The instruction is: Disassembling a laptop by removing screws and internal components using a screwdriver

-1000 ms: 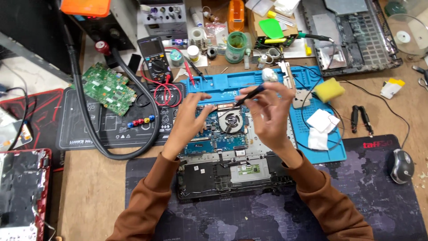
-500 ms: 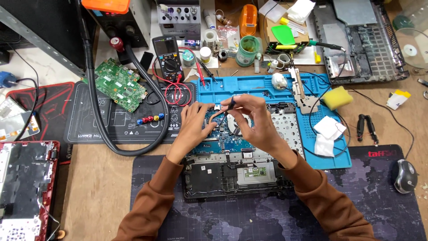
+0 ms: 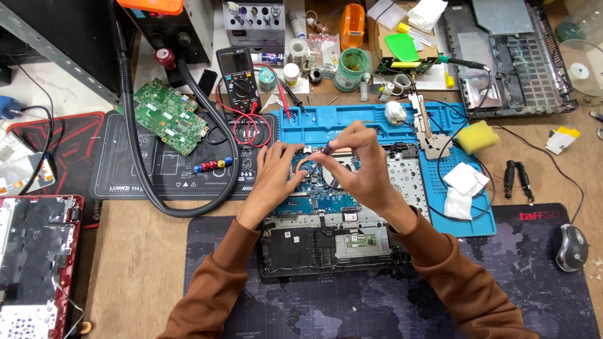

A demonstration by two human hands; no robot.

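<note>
An opened laptop base point(image 3: 342, 235) with its blue circuit board exposed lies across a blue work mat point(image 3: 389, 119) and a dark desk mat. My right hand point(image 3: 358, 166) grips a thin dark screwdriver point(image 3: 326, 149), tip pointed down at the board near the fan area. My left hand point(image 3: 276, 172) rests on the board right beside it, fingers curled and touching the same spot; I cannot see anything held in it. Both sleeves are brown. The hands hide the part of the board under them.
A multimeter point(image 3: 239, 75) with red leads, a green circuit board point(image 3: 169, 115) and a thick black hose point(image 3: 182, 210) lie to the left. A red laptop shell point(image 3: 34, 263) sits at the left edge. Yellow sponge point(image 3: 476, 135), white wipes point(image 3: 461, 185), mouse point(image 3: 570, 247) and another laptop chassis point(image 3: 515, 56) are to the right.
My right hand came down from above the mat onto the board with the screwdriver. My left hand closed in beside it. The view shifted slightly.
</note>
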